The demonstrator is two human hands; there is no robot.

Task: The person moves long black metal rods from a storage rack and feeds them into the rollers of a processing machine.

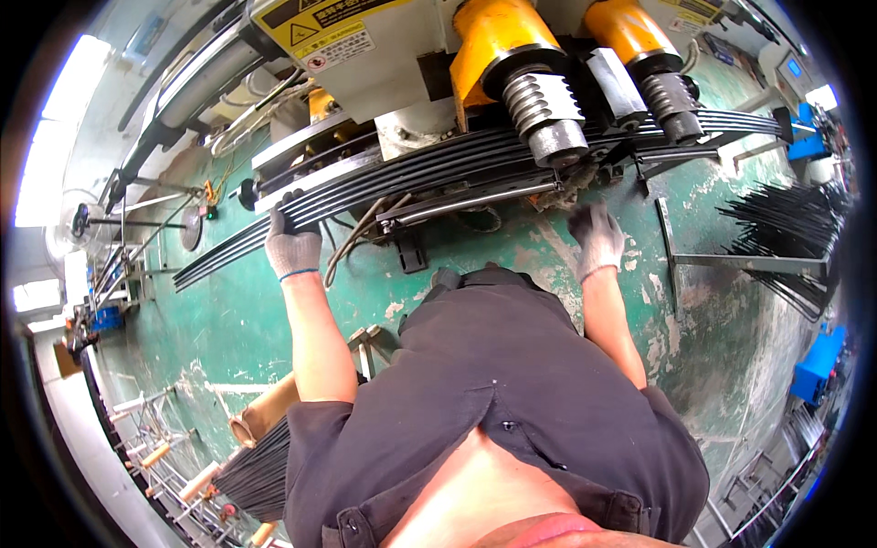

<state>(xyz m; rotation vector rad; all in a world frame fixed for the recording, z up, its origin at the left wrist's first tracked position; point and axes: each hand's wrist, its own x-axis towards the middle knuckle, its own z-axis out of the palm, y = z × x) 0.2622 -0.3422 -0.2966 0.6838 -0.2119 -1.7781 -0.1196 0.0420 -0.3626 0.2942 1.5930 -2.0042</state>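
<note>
My left hand (293, 241), in a white knit glove with dark fingertips, is closed around several long thin black rods (239, 245) near their left end. The rods run side by side, slightly fanned at the left, and pass rightward under the machine's ribbed metal spindles (545, 114). My right hand (598, 239), gloved the same way, is below the machine and apart from the rods. Its fingers are loosely bent and a little blurred, with nothing visible in them. Below the rods, a bright metal bar (475, 205) lies along the machine's front.
A machine with yellow-orange housings (507, 36) stands ahead of me. At right, a metal rack (749, 264) carries a bundle of black rods (786, 224). Behind my left side lie another dark rod bundle (256, 475) and a cardboard tube (265, 411). A fan (78, 224) stands far left.
</note>
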